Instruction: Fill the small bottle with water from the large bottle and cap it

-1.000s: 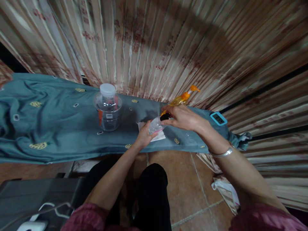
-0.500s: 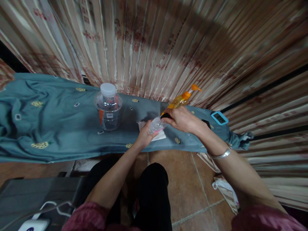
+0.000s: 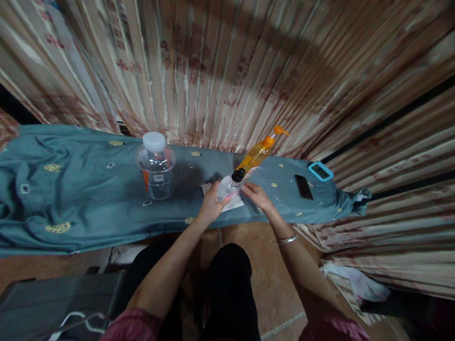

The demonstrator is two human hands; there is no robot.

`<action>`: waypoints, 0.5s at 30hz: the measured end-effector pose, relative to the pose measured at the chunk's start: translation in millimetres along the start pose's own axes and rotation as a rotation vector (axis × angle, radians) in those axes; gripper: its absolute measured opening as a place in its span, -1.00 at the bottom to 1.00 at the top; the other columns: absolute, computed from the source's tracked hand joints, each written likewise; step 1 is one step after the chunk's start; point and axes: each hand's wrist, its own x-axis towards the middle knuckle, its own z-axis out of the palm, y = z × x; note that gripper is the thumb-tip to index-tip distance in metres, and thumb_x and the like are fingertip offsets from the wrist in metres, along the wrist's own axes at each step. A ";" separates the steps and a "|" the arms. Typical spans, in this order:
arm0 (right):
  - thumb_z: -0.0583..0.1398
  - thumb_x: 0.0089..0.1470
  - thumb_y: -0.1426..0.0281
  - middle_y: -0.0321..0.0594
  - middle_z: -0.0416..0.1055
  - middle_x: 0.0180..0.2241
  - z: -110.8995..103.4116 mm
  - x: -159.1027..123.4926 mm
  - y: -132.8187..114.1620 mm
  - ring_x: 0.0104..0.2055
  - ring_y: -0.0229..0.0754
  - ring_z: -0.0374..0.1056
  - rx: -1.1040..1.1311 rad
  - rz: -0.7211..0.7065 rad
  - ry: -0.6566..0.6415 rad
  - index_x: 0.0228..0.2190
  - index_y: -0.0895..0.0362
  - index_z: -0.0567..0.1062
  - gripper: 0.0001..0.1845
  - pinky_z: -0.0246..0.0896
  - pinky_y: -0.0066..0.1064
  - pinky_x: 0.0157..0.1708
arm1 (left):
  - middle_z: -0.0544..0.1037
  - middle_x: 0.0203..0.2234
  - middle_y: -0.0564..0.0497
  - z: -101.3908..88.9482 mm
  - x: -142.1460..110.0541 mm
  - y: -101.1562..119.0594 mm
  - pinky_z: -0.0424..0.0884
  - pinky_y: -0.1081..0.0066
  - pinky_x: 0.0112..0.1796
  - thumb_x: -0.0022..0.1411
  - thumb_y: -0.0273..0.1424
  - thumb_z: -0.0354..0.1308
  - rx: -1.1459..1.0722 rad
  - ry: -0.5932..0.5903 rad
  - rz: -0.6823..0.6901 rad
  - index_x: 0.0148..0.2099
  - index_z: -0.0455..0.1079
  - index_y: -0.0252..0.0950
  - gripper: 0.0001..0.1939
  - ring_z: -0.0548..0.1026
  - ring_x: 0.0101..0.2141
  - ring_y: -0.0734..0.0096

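My left hand (image 3: 212, 206) is wrapped round a small clear plastic bottle (image 3: 225, 188) with a black top (image 3: 238, 175). The bottle leans over a folded white tissue (image 3: 234, 202) on the cloth. My right hand (image 3: 256, 195) has its fingers closed at the right side of the same bottle, just below the black top; the exact contact is partly hidden. Right behind stands a pump bottle of yellow liquid (image 3: 256, 155) with an orange pump head (image 3: 279, 130).
A large clear jar (image 3: 159, 177) with a white lid stands to the left. On the right lie a dark phone (image 3: 304, 187) and a blue-framed digital timer (image 3: 320, 171). All rest on a narrow surface under a green patterned cloth (image 3: 92, 189), before a pleated curtain (image 3: 199, 71).
My right hand has come off the black top and moved down toward me, to the bottle's right side. The black top and the phone now show. My left hand keeps its grip.
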 end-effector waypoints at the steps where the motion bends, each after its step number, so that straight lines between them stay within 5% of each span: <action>1: 0.15 0.17 0.20 -0.14 0.38 -0.06 14.1 -0.7 5.9 -0.11 -0.18 0.37 0.012 0.040 0.030 -0.03 0.16 0.37 -0.60 0.35 -0.20 -0.13 | 0.52 -0.11 -0.03 0.3 0.3 -0.1 0.39 0.26 -0.04 0.00 -0.45 0.28 0.004 0.003 0.004 0.05 0.27 -0.27 -0.47 0.49 -0.09 0.21; 7: 0.17 0.15 0.22 -0.13 0.34 -0.01 61.3 3.1 11.4 -0.03 -0.14 0.35 0.101 0.194 0.095 0.00 0.14 0.36 -0.58 0.32 -0.15 -0.07 | 0.54 -0.12 -0.01 1.1 1.9 -2.2 0.40 0.27 -0.06 -0.01 -0.46 0.28 0.008 0.022 0.029 0.03 0.28 -0.24 -0.48 0.50 -0.10 0.21; 15: 0.16 0.16 0.20 -0.15 0.37 -0.04 58.1 -16.5 16.8 -0.09 -0.15 0.37 0.432 0.227 0.160 -0.03 0.17 0.38 -0.59 0.35 -0.20 -0.13 | 0.56 -0.17 -0.03 -1.3 1.8 -1.5 0.42 0.26 -0.09 -0.03 -0.45 0.29 -0.048 0.077 0.006 0.01 0.30 -0.30 -0.49 0.52 -0.16 0.23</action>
